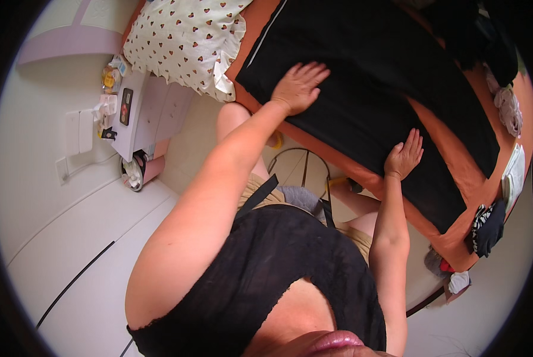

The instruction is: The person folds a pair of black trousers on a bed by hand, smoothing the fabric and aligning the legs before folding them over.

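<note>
A pair of black trousers lies spread flat across an orange bed sheet. A thin white line runs along the upper left edge, and the two legs part towards the lower right with orange sheet showing between them. My left hand rests palm down on the trousers near that upper left end, fingers spread. Further down the nearer leg, my right hand lies flat on the black cloth, its thumb apart from the fingers. Neither hand grips anything.
A white pillow with small hearts lies left of the trousers. Beside the bed stands a bedside cabinet bearing small items, with a pink bin below. Folded clothes and dark garments line the bed's right edge.
</note>
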Demonstrator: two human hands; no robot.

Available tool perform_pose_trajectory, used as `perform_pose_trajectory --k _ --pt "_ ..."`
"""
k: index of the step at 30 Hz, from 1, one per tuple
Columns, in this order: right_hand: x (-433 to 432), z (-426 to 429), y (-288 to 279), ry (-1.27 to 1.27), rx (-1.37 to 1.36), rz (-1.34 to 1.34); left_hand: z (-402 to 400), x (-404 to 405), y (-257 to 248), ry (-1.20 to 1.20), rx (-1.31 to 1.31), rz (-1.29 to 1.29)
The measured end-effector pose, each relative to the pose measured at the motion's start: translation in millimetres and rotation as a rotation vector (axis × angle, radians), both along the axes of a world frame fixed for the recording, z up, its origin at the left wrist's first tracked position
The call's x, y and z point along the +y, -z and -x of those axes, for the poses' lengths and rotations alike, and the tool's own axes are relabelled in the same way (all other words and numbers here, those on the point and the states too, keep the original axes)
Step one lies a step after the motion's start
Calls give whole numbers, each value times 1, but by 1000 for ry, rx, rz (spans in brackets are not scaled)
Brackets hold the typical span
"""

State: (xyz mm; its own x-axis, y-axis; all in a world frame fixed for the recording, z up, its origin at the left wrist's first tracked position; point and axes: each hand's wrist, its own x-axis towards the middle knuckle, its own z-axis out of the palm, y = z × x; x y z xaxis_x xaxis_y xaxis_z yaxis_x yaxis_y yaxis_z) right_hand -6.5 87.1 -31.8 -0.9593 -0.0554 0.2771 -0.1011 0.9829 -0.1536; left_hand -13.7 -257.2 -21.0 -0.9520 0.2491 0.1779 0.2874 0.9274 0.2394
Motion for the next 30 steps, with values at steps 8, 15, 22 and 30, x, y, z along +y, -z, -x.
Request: perform_pose_trajectory --k 8,15,22,30 --pt "2 -4 0 -1 -10 -9 -8 -56 2 -253 52 71" --pt "3 -2 3 11 23 -8 10 -80 19 -446 126 112" --pt "3 2 9 31 53 20 22 -18 -2 -531 295 -69" --pt "-3 4 6 5 67 72 -8 117 16 -172 46 -36"
